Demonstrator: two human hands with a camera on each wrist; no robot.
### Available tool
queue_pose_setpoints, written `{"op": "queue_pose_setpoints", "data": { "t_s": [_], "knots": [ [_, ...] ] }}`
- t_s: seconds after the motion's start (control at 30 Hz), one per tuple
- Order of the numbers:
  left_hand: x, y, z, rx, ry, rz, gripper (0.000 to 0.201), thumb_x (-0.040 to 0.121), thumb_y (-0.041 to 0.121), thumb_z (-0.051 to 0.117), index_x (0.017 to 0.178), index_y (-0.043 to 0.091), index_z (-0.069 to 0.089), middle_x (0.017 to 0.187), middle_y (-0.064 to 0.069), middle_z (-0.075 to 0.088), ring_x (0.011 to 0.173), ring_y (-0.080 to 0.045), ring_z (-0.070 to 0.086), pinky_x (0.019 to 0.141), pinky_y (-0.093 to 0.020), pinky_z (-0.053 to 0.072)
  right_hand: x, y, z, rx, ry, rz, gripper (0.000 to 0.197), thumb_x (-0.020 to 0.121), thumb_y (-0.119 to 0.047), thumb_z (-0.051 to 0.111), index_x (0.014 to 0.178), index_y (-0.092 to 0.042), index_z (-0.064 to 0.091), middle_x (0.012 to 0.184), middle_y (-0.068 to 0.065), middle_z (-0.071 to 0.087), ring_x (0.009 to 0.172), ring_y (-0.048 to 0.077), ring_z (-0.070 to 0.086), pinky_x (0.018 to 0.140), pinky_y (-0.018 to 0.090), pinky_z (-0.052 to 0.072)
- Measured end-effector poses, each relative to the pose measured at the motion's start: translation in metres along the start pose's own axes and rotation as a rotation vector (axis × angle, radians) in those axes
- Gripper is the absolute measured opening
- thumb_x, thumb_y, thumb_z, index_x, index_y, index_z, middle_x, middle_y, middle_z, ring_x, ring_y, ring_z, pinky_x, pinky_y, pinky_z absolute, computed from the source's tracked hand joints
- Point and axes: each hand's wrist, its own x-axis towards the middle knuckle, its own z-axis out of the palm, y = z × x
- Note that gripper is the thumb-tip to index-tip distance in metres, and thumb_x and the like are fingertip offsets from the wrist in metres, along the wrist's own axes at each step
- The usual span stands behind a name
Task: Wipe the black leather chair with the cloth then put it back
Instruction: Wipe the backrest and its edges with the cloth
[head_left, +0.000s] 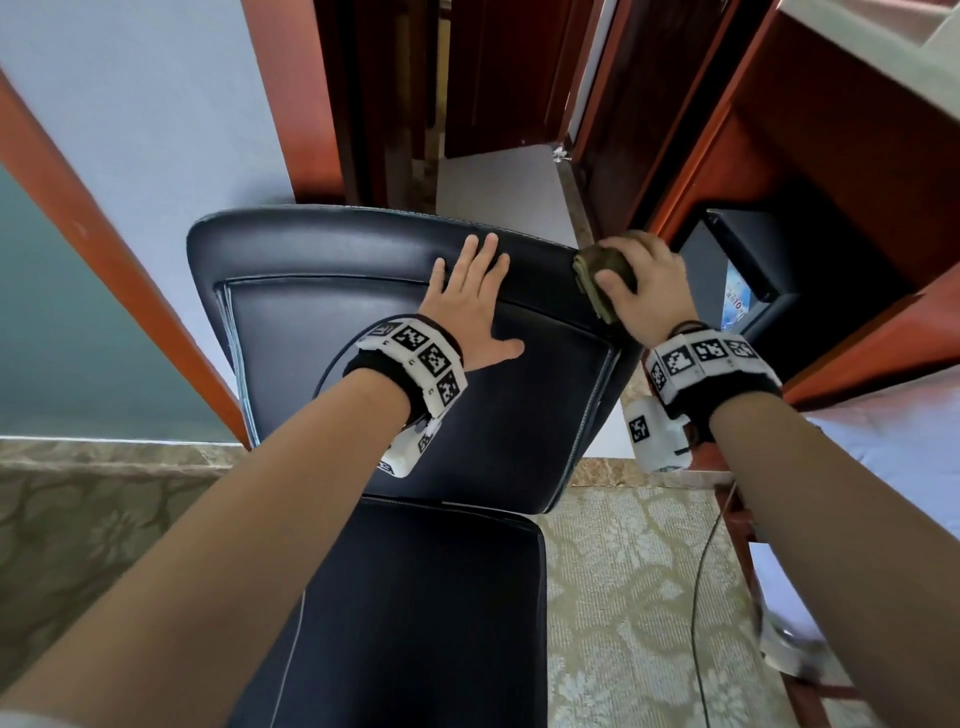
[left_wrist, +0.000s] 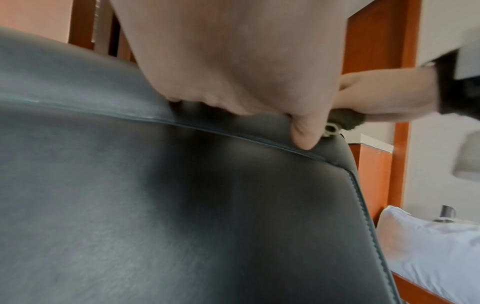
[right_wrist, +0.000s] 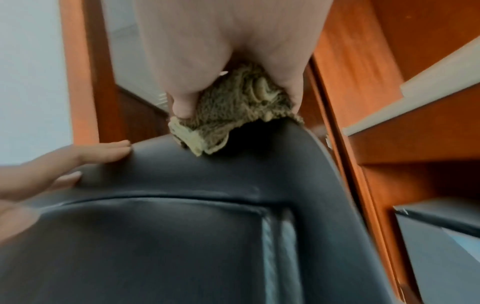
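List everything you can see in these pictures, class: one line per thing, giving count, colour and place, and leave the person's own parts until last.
Chair: one, black leather, centre, backrest toward the wardrobe.
Cloth: one, olive green, folded, on the backrest's top right corner.
Wardrobe: one, reddish-brown wood, right.
Safe: one, black, inside the wardrobe.
Carpet: one, beige, patterned, floor.
Cable: one, dark, on the carpet, right.
Bedding: white, right.
Wrist bands: two, black-and-white markers, one per wrist.
Left hand: flat on the backrest.
Right hand: grips the cloth.
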Motion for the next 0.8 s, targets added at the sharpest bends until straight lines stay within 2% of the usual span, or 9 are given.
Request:
{"op": "queue_pose_setpoints", "data": {
  "t_s": [0.1,0.23,0.3,0.37,0.43,0.5,0.6,0.7,0.8],
  "knots": [
    [-0.007,-0.012,0.0,0.03,0.064,0.068,0.085,0.092,0.051,0.043,0.149,0.013,-0.007,0.156,-0.003,-0.018,0.143,-0.019,-0.016,0.116,-0.04,-0.003,0.019,-0.035,0.005,-0.122,-0.092,-0.104,0.039,0.092,-0.031,0.052,0.131,-0.025,0.049,0.142,0.007,0.037,0.123,0.038,0.034,0.104,0.048,0.03],
    [-0.021,-0.039,-0.001,0.152,0.15,0.063,0.08,0.093,0.047,0.04,0.149,0.007,0.0,0.157,-0.007,-0.009,0.145,-0.022,-0.006,0.116,-0.039,0.004,0.033,-0.078,0.022,-0.165,-0.13,-0.158,0.04,0.093,-0.033,0.05,0.132,-0.028,0.047,0.145,0.002,0.033,0.126,0.034,0.03,0.104,0.046,0.03],
    [-0.031,-0.057,-0.003,0.197,0.19,0.04,0.078,0.091,0.044,0.046,0.149,0.004,0.011,0.157,-0.011,0.006,0.145,-0.026,0.007,0.115,-0.043,0.008,0.033,-0.079,0.023,-0.142,-0.118,-0.173,0.04,0.093,-0.031,0.051,0.132,-0.028,0.048,0.145,0.004,0.033,0.125,0.034,0.031,0.105,0.045,0.029],
    [-0.041,-0.077,-0.003,0.238,0.212,0.056,0.076,0.084,0.04,0.055,0.143,0.0,0.03,0.151,-0.016,0.028,0.139,-0.032,0.029,0.111,-0.05,0.021,0.029,-0.067,0.019,-0.1,-0.117,-0.202,0.04,0.092,-0.028,0.054,0.132,-0.027,0.049,0.145,0.005,0.033,0.124,0.035,0.031,0.107,0.043,0.027],
    [-0.048,-0.094,-0.004,0.289,0.209,0.052,0.072,0.08,0.043,0.048,0.138,0.0,0.041,0.143,-0.017,0.042,0.131,-0.033,0.041,0.107,-0.051,0.029,0.022,-0.053,0.013,-0.085,-0.111,-0.21,0.041,0.091,-0.028,0.056,0.132,-0.027,0.05,0.145,0.007,0.034,0.123,0.037,0.032,0.107,0.041,0.024],
    [-0.052,-0.106,-0.005,0.305,0.204,0.017,0.073,0.077,0.045,0.035,0.135,0.001,0.045,0.14,-0.016,0.046,0.128,-0.032,0.046,0.107,-0.049,0.027,0.015,-0.045,0.008,-0.097,-0.096,-0.172,0.043,0.09,-0.03,0.057,0.132,-0.028,0.049,0.144,0.011,0.034,0.123,0.04,0.032,0.107,0.041,0.023],
    [-0.055,-0.115,-0.003,0.295,0.22,0.0,0.071,0.083,0.046,0.039,0.142,0.005,0.037,0.148,-0.015,0.035,0.136,-0.03,0.035,0.111,-0.047,0.01,0.009,-0.049,0.01,-0.147,-0.088,-0.08,0.044,0.091,-0.035,0.055,0.134,-0.031,0.046,0.142,0.017,0.032,0.121,0.043,0.03,0.107,0.045,0.023],
    [-0.054,-0.119,0.001,0.296,0.144,-0.039,0.082,0.089,0.053,0.043,0.15,0.012,0.007,0.158,-0.007,0.002,0.145,-0.022,0.005,0.113,-0.044,-0.008,0.015,-0.067,0.014,-0.207,-0.116,-0.013,0.045,0.092,-0.037,0.05,0.135,-0.029,0.042,0.137,0.02,0.034,0.119,0.044,0.032,0.104,0.049,0.026],
    [-0.051,-0.118,0.002,0.278,0.166,-0.047,0.085,0.088,0.056,0.042,0.15,0.014,0.004,0.158,-0.005,-0.002,0.145,-0.02,0.0,0.113,-0.045,-0.011,0.028,-0.093,0.022,-0.235,-0.158,-0.055,0.044,0.092,-0.037,0.049,0.135,-0.029,0.041,0.138,0.019,0.034,0.121,0.042,0.032,0.103,0.049,0.028]
  ]
}}
